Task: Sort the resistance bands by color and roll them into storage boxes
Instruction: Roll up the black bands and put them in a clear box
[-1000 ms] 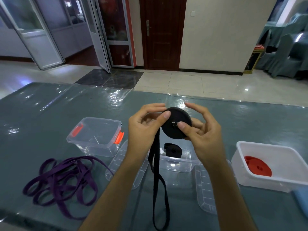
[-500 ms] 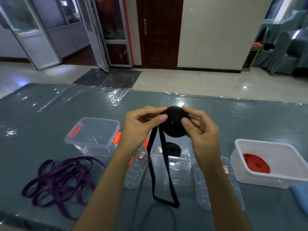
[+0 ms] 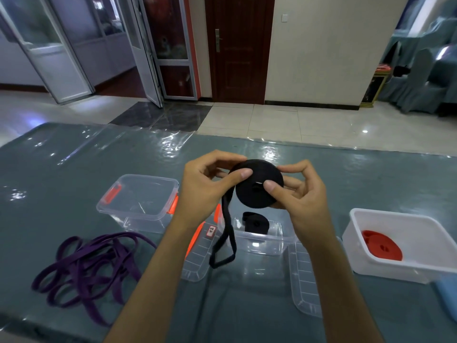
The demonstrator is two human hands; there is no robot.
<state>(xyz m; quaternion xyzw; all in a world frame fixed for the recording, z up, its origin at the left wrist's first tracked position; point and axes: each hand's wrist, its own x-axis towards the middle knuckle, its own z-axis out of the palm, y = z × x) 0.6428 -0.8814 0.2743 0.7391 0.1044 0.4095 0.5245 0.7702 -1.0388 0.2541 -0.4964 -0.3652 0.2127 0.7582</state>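
From my head view, the black band's loose tail has grown much shorter over the last second: it hung far down below my wrists then, and now only a short loop dangles under my left hand. My left thumb and curled fingers pinch the band where it feeds onto the black roll, while my right hand cups the roll, thumb pressed on its face near the centre. Both hands are closed on the band, well above the surface. I judge this roll nearly finished; it should go into the clear box just below my fingers, which already holds a black roll. The purple bands lie unrolled off to the left, the red roll sits in the white box to the right.
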